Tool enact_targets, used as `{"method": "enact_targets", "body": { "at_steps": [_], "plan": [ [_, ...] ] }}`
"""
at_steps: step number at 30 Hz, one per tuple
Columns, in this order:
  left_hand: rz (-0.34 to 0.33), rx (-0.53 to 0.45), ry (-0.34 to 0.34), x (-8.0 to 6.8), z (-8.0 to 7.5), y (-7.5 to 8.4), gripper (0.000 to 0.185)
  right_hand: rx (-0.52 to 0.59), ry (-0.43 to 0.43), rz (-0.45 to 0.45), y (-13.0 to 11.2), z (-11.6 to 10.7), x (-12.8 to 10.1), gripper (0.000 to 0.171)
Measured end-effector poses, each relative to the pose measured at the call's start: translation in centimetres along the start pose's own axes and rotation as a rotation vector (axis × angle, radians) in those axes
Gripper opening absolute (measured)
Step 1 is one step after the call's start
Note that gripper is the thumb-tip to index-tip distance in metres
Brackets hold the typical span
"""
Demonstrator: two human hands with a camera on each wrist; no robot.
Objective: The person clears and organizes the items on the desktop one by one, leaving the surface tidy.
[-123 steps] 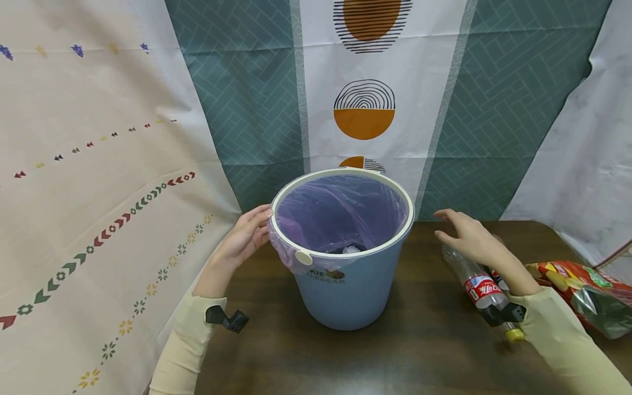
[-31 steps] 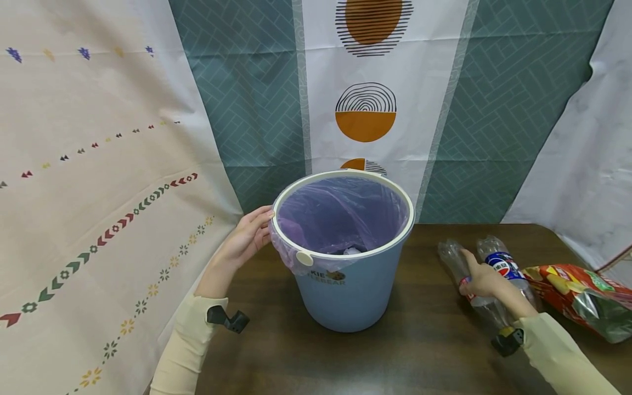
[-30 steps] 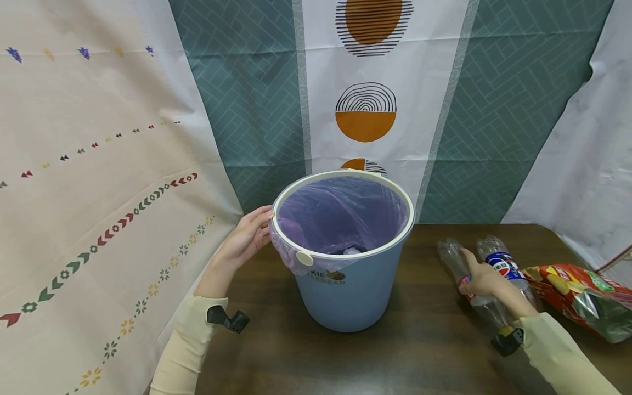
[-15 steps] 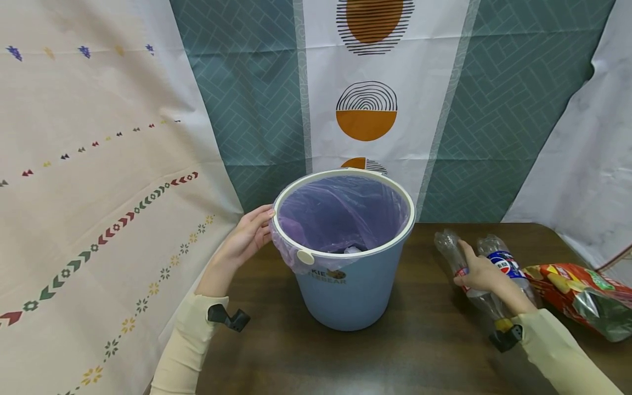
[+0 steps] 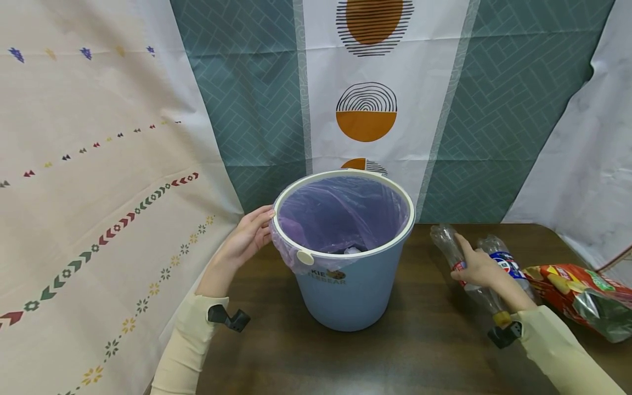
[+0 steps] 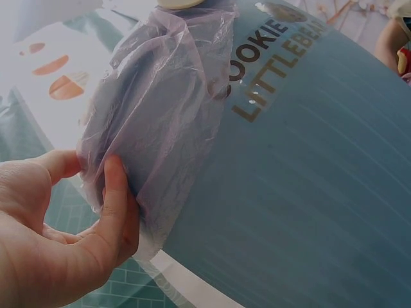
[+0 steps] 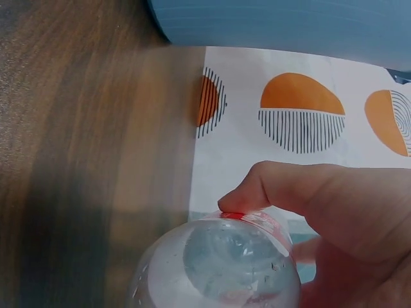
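Now the right hand [image 5: 477, 267] grips a bottle [image 5: 448, 246].
The left hand [image 5: 243, 240] pinches the bin [image 5: 353, 299]; hold snugly, don't squash.

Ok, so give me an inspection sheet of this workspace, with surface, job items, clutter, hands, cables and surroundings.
Surface: dark brown table, wood-grained; no spill seen.
Job items: blue bin, upright, with purple liner folded over its rim; red-labelled bottle, yellow-capped.
Clutter: blue-labelled bottle, lying partly hidden by the right arm; red snack bag to its right.
Hands: left hand holds the bin at its rim; right hand grips the red-labelled bottle.
Cables: nothing seen for certain; a thin brown strip at the right edge is unclear.
Surroundings: teal-and-white cloth behind; cream patterned cloth left.
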State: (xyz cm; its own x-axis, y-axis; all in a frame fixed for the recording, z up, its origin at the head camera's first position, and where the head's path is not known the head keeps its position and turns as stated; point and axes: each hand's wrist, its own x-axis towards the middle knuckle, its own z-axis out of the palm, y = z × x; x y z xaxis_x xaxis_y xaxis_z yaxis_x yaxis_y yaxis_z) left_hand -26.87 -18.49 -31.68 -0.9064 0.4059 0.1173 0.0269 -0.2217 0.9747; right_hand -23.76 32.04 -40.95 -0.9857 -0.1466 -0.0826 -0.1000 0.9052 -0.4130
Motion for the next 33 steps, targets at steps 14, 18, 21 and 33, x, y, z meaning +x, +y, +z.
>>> {"method": "enact_targets", "body": {
  "at_steps": [14,18,21,33],
  "plan": [
    [-0.003,-0.013,-0.003,0.0,0.0,-0.1,0.03,-0.03,0.059,-0.037,-0.9,-0.5,0.4,0.102],
    [-0.009,-0.007,0.001,0.0,0.0,0.0,0.033,-0.035,0.064,-0.051,-1.0,-0.6,0.6,0.102],
    [-0.011,-0.002,0.005,-0.1,0.1,0.0,0.035,-0.047,0.078,-0.065,-1.3,-0.8,0.7,0.1],
    [-0.013,0.007,0.011,-0.1,0.1,0.1,0.038,-0.087,0.149,-0.112,-2.1,-1.7,1.1,0.1]
  ]
}}
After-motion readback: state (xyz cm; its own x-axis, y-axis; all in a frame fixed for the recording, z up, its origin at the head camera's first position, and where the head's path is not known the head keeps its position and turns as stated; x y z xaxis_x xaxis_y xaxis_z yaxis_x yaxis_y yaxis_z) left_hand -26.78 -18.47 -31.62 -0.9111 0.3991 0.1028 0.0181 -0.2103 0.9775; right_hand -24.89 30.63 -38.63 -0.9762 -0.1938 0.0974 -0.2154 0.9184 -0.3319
